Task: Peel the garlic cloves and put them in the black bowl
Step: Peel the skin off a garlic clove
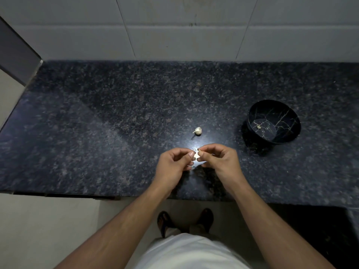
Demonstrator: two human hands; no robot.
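White cloth at the person's waist fills the bottom edge, with sandalled feet on the pale floor beyond. Dark speckled granite, the counter, runs from a left corner to the right edge, backed by pale wall tiles. Both forearms reach forward and meet over the counter's near edge. Fingers of the left hand curl and pinch a small garlic clove; the right hand pinches the same clove from the other side. Another garlic piece lies just beyond. Further right sits the black bowl, holding one small pale bit.
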